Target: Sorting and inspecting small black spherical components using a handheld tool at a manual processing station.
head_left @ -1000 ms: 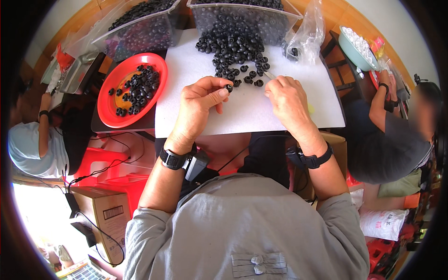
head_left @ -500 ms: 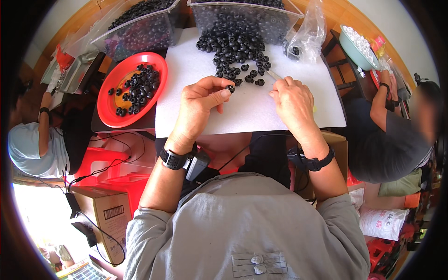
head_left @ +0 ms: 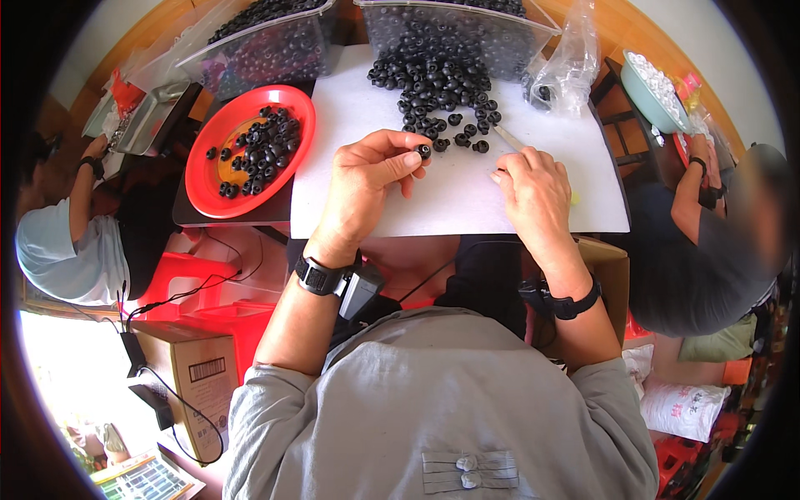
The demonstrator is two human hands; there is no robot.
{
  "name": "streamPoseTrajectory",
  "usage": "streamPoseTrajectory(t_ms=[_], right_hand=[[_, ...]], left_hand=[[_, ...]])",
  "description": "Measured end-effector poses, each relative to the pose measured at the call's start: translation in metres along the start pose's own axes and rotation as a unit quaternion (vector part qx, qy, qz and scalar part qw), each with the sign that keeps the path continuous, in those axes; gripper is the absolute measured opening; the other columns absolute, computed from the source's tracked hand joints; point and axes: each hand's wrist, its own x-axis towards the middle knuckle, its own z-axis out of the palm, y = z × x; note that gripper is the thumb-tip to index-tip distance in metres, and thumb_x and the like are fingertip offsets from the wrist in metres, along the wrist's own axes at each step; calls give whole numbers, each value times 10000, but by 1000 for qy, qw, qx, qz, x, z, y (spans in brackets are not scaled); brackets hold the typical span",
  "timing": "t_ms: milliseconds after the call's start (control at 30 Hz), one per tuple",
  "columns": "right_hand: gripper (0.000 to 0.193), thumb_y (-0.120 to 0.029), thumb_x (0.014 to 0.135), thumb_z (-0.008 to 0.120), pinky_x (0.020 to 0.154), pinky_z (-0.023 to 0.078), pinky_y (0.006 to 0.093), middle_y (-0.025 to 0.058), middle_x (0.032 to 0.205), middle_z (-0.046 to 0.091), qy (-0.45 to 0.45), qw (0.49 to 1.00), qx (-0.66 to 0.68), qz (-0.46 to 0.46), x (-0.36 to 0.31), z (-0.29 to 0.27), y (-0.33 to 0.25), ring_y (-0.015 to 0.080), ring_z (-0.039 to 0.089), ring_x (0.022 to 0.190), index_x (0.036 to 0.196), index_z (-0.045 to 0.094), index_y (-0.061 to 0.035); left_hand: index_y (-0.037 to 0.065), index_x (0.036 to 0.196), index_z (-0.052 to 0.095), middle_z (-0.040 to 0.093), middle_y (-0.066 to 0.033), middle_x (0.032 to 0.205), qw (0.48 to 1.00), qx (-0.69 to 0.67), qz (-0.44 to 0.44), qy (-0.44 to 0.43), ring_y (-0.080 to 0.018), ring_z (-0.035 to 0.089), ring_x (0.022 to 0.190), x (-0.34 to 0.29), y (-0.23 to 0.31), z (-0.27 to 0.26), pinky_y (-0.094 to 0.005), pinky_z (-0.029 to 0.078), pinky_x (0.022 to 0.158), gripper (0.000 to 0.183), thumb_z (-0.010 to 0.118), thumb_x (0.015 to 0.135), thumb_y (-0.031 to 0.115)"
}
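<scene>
Between the thumb and fingertips of my left hand (head_left: 360,183) is a small black knob-shaped part (head_left: 423,152) with a hollow end. My right hand (head_left: 537,185), to its right, is closed round a thin, pale, blade-like tool (head_left: 508,137) whose tip points away toward the pile; its handle is hidden in my fingers. The hands are apart, both over a white sheet (head_left: 454,212). Just beyond them lies a heap of similar black parts (head_left: 433,87), a few of them loose at its near edge. More parts lie in a red plate (head_left: 198,179) at the left.
Two clear plastic bins (head_left: 542,37) full of black parts stand at the back, with a clear plastic bag (head_left: 575,79) beside the right one. Co-workers sit on both sides. A pale green basin (head_left: 642,96) holds white pieces. A cardboard box (head_left: 196,383) stands lower left.
The whole view has shifted slightly, so things appear a little farther right and higher. Both hands keep nearly the same pose, with the black part and the tool still held.
</scene>
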Motion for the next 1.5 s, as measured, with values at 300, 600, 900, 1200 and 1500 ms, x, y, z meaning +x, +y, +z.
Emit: streamPoseTrajectory(t_ms=[300,600,900,1200,1500], right_hand=[[97,-121,865,717,737,462,400,58,868,648,34,980,197,3,22,-2,-11,271,621,836,909,649,-68],[92,-98,918,696,697,519,293,58,846,686,16,859,503,90,66,12,-48,144,646,772,943,654,-21],[59,-56,949,661,664,510,255,57,822,682,-12,836,546,57,72,16,-53,121,640,729,940,645,0],[82,-71,958,670,633,517,255,49,789,676,-9,828,559,34,72,20,-55,102,649,701,940,639,3],[66,-74,955,673,727,523,248,12,848,676,-62,744,648,149,70,15,-54,87,625,767,987,685,-17]], left_hand=[[-66,1166,653,682,-86,950,999,-30,-5,-9,-134,632,826,3,1,-1,-259,509,670,218,597,972,16],[-66,1174,624,678,-121,980,997,-74,-31,-7,-176,651,848,5,0,-3,-289,528,674,212,572,988,21],[-53,1173,607,670,-151,997,994,-98,-46,-13,-212,657,843,8,1,-7,-319,533,669,204,553,1004,46],[-62,1155,612,676,-153,993,989,-139,-57,-13,-220,665,841,11,0,-8,-320,540,643,191,560,1001,37],[-73,1158,612,679,-152,997,990,-130,-55,-9,-206,663,840,8,3,-6,-310,546,621,195,574,995,27]])
